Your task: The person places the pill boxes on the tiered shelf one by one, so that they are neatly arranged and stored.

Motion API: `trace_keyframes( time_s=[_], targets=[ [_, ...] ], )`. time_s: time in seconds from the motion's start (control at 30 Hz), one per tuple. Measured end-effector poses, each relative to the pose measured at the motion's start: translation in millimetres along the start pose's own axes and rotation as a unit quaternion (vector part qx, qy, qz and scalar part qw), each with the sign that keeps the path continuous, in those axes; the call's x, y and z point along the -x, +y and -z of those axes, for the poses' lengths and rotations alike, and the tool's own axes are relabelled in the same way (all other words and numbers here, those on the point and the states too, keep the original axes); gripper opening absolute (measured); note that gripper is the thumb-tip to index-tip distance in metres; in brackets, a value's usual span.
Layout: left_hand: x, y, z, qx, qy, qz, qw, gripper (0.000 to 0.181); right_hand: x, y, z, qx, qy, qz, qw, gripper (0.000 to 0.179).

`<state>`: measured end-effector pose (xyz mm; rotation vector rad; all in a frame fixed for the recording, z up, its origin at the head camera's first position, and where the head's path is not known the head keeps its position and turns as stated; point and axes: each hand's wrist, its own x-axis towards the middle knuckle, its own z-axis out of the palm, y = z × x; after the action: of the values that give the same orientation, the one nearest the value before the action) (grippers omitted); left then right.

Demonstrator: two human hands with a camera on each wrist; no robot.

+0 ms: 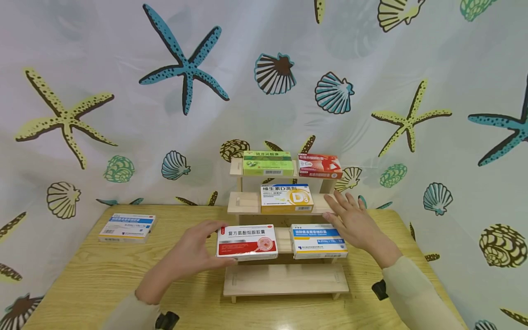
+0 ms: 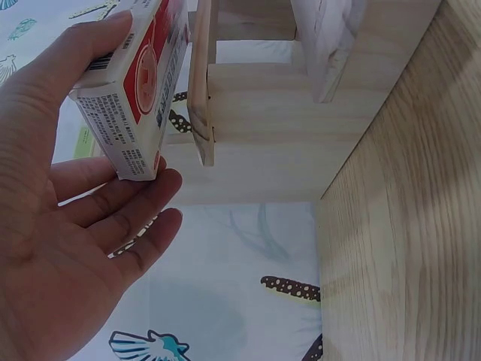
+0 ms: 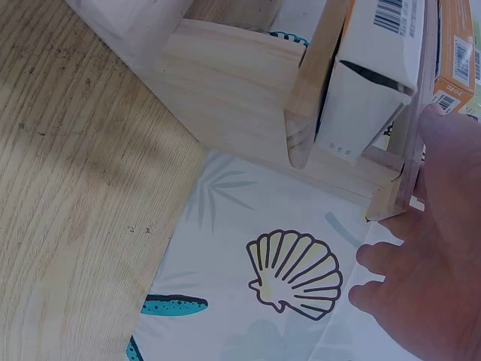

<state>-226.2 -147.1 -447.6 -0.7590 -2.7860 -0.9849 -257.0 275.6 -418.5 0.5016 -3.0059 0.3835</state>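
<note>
My left hand (image 1: 187, 252) holds a red-and-white medicine box (image 1: 247, 247) at its left end, thumb below and fingers above. In the left wrist view the box (image 2: 139, 90) is close to the edge of a wooden shelf board (image 2: 201, 83). This box overlaps the left part of the third tier of a stepped wooden display rack (image 1: 284, 279). My right hand (image 1: 354, 222) rests at the right end of the second tier, fingers extended and thumb near its front edge. Beside it, a blue-and-white medicine box (image 1: 319, 240) leans on the third tier.
The top tier bears a green box (image 1: 268, 163) and a red box (image 1: 320, 166). A white-and-orange vitamin D box (image 1: 286, 198) stands on the second tier. Another blue-and-white box (image 1: 127, 227) lies on the wooden table (image 1: 82, 270) at left. A patterned curtain (image 1: 288, 119) hangs behind.
</note>
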Motion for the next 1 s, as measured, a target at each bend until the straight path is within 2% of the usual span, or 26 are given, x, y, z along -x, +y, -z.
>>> trace_keyframes(
  time_s=[0.27,0.5,1.0],
  targets=[
    [-7.9,2.3,-4.4,0.006,0.000,-0.006,1.0000,0.091,-1.2,-0.3,0.3,0.004,0.002,0.000,1.0000,0.065],
    [-12.5,2.9,-7.7,-0.001,0.005,-0.029,0.9996,0.091,-1.5,0.5,-1.0,0.006,0.004,-0.001,1.0000,0.065],
    [-19.1,7.7,-15.1,-0.013,-0.034,0.001,0.9993,0.092,-1.2,0.1,-1.5,0.004,0.006,0.000,1.0000,0.065]
  ],
)
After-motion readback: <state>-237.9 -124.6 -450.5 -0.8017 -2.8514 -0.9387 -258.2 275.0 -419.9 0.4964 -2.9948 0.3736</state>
